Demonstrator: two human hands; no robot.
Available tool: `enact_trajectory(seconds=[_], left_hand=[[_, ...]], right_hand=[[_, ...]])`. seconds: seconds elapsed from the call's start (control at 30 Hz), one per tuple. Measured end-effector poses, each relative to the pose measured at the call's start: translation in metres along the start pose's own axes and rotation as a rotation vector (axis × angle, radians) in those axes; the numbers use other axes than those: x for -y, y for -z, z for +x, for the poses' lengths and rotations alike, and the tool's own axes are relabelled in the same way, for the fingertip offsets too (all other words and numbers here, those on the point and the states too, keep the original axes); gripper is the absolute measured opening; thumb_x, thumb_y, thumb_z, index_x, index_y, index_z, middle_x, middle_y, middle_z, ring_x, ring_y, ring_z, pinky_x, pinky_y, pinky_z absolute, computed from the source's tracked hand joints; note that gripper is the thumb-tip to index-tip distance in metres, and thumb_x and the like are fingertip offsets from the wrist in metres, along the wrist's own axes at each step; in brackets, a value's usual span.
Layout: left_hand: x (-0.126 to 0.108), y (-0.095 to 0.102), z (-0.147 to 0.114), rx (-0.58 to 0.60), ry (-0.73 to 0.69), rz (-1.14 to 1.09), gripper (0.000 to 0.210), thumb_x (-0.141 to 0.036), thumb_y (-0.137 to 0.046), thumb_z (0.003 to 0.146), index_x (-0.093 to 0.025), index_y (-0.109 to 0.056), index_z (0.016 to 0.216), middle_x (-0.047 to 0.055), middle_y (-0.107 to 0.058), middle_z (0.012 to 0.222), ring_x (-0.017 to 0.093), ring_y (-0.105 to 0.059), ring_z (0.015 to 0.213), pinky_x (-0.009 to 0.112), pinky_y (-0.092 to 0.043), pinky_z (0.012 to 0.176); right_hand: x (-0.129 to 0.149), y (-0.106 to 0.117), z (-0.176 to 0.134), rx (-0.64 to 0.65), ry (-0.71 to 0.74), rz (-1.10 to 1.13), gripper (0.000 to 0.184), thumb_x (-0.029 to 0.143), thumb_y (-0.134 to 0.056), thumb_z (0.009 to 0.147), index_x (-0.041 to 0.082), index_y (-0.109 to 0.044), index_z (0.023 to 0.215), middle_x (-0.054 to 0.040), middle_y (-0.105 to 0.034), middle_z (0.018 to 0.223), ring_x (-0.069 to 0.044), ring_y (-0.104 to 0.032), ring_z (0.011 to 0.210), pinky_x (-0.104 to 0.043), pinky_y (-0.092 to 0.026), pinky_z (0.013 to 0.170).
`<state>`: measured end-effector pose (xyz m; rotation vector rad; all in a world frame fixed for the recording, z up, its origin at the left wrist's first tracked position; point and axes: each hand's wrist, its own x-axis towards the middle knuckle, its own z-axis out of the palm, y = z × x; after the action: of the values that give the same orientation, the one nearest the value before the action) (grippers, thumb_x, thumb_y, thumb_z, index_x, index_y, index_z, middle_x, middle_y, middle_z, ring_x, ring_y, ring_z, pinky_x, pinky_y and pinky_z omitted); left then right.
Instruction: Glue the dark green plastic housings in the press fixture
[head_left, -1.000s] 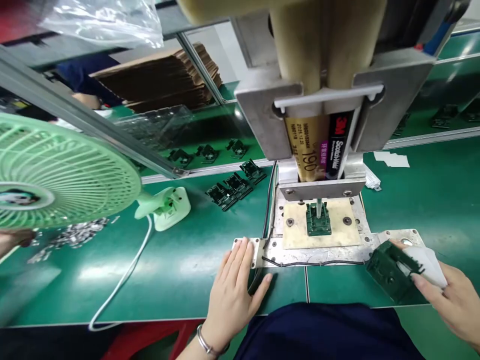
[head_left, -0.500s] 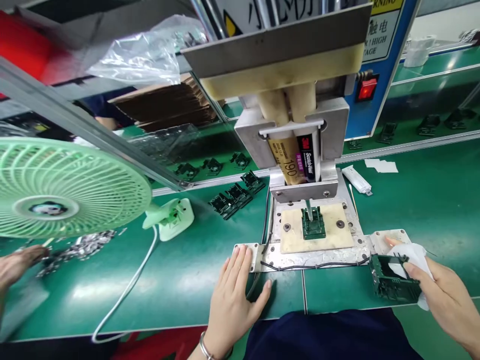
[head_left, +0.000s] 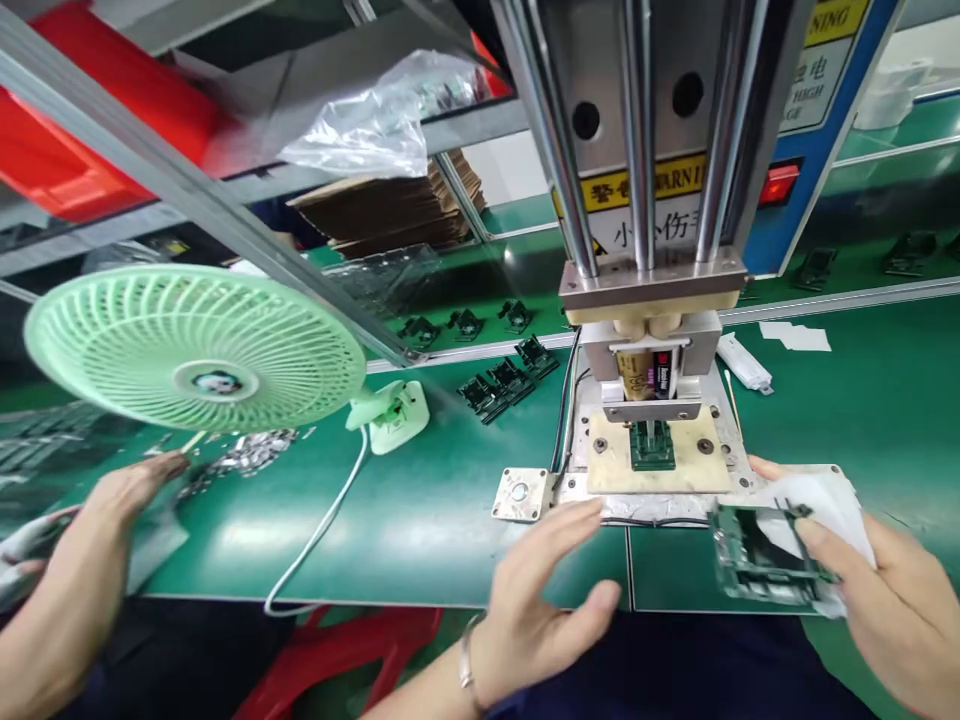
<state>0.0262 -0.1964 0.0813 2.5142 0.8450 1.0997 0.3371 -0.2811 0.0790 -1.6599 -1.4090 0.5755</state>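
My right hand [head_left: 885, 590] grips a dark green plastic housing [head_left: 776, 570] together with a white wipe [head_left: 821, 510], low at the right. With fingers apart and nothing in it, my left hand [head_left: 551, 590] hovers in front of the press base, right of a square button plate [head_left: 520, 493]. Behind it, a green part [head_left: 652, 447] sits on the cream fixture block [head_left: 701, 472]. Directly above that part is the press's holder with a glue cartridge [head_left: 637, 375], its nozzle reaching down to the part.
A green fan [head_left: 202, 350] stands at left. Several dark green housings [head_left: 510, 380] lie beside the press, and more line the back strip. A white tube [head_left: 744, 362] and a cotton swab [head_left: 733, 405] lie right. A co-worker's hands [head_left: 127, 490] are at far left near small metal pieces [head_left: 259, 450].
My left hand has lifted off the left button plate and moved right. The press's upper plate now sits lower on its rods. My right hand still holds the housing and wipe. The view has shifted.
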Motion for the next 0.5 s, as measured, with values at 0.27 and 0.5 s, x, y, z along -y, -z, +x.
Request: enact_trajectory(seconds=[0.27, 0.5], left_hand=[[-0.052, -0.061, 0.054, -0.298, 0.138, -0.416, 0.093, -0.062, -0.089, 0.064, -0.026, -0.043, 0.136, 0.013, -0.063, 0.119, 0.03, -0.067, 0.111, 0.046, -0.055, 0.101], [-0.058, -0.067, 0.056, -0.363, 0.312, -0.549, 0.074, -0.05, -0.09, 0.067, -0.022, -0.057, 0.126, 0.011, -0.068, 0.11, 0.027, -0.068, 0.102, 0.044, -0.057, 0.095]], right_hand=[[0.041, -0.045, -0.007, -0.231, 0.049, 0.155, 0.035, 0.043, -0.057, 0.098, 0.031, -0.069, 0.128, -0.0022, -0.069, 0.134, -0.03, -0.067, 0.12, -0.043, -0.057, 0.104], [0.035, -0.054, -0.02, -0.325, -0.064, 0.038, 0.031, 0.05, -0.067, 0.091, 0.027, -0.076, 0.109, -0.0068, -0.078, 0.103, -0.034, -0.076, 0.086, -0.042, -0.065, 0.073]])
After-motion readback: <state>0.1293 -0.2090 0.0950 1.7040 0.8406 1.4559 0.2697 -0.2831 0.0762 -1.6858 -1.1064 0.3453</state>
